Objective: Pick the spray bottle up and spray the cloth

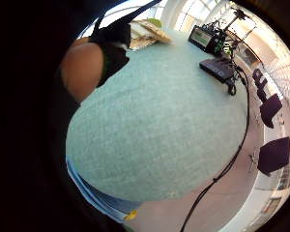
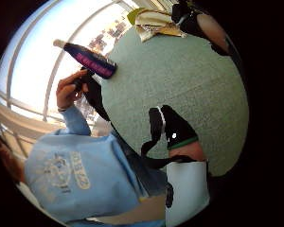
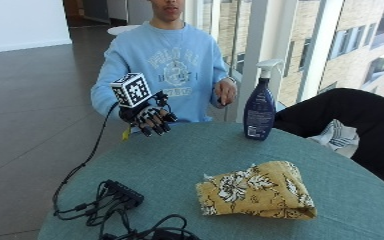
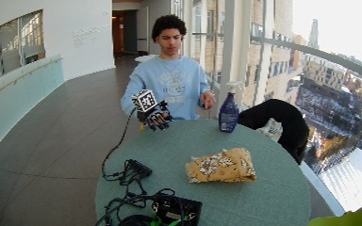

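- Outside view: I sit at the round desk with the grey-green cloth top (image 3: 179, 160). My black-gloved right hand (image 3: 152, 119) hangs in the air above the desk's near edge on my side, fingers relaxed and pointing down, holding nothing. My bare left hand (image 3: 225, 92) is raised in front of my chest, fingers loosely curled. The two hands are apart.
- The dark blue plastic spray bottle with a white trigger head (image 3: 260, 102) stands upright on the desk near the edge on my left, well apart from the gloved hand. My left hand is near it but not touching it.
- The folded mustard-yellow cloth with a white flower print (image 3: 258, 190) lies flat toward the middle of the desk, apart from the bottle and from both hands.
- A black cable hub with tangled black cables (image 3: 122, 197) lies on the desk at the far side from me.
- Wide outside view: the same layout, with a black box of electronics (image 4: 175, 209) at the desk's far edge and a dark jacket over a chair (image 4: 281, 117) beside the desk.
- Thumb-side palm view: the desk top fills the middle; the bottle shows beside my bare hand, and the cloth lies on the desk across from them.
- Little-finger-side palm view: mostly the bare desk top, with the cloth at its far part and the black electronics near its edge.
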A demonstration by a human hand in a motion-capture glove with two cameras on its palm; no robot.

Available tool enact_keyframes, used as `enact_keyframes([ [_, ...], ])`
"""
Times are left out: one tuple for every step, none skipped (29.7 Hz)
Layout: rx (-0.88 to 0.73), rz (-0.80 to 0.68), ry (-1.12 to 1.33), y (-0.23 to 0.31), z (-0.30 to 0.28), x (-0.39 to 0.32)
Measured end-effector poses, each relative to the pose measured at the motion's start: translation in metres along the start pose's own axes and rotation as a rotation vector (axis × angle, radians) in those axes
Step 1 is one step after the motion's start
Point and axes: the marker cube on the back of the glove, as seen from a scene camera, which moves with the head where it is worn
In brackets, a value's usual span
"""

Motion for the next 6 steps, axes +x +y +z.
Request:
enact_keyframes([
  [-0.001, -0.002, -0.001, -0.0001, -0.0003, -0.0002],
  [-0.002, -0.003, -0.003, 0.0000, -0.0005, -0.0003],
  [-0.004, -0.002, -0.005, 0.0003, -0.0006, -0.0003],
  [-0.006, -0.001, -0.007, 0.0008, -0.0005, -0.0003],
  [-0.007, 0.000, -0.008, 0.0012, -0.0003, -0.0003],
  [-0.007, 0.001, -0.008, 0.0015, -0.0002, -0.0002],
])
